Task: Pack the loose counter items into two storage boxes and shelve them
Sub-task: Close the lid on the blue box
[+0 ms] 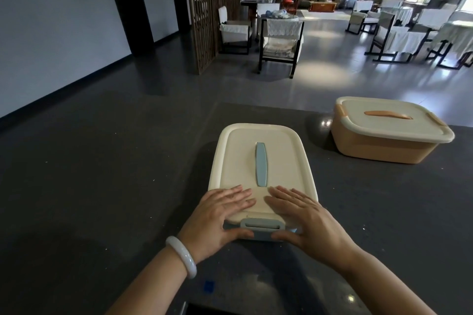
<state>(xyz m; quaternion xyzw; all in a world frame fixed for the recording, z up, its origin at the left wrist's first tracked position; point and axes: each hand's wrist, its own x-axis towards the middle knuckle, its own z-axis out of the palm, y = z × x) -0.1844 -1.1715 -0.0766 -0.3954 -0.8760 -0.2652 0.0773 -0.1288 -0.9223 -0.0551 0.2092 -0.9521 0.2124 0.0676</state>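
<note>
Contents hidden, lids on both. Two boxes on worktop (384, 212): blue box (238, 156) near centre, body mostly under its lid; orange box (378, 146) far right. Two hands: left hand (217, 217) and right hand (307, 217) flat on blue lid's near end, fingers straight, thumbs flanking latch (262, 224).

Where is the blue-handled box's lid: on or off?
On. The lid lies flat with no gap showing; left hand and right hand press its near end beside the latch.

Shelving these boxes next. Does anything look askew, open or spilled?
Nothing stands out. Both lids sit flat: on the blue-handled box under the left hand and right hand, and on the orange box beyond. One small blue scrap lies on the counter, nearer the person.
</note>
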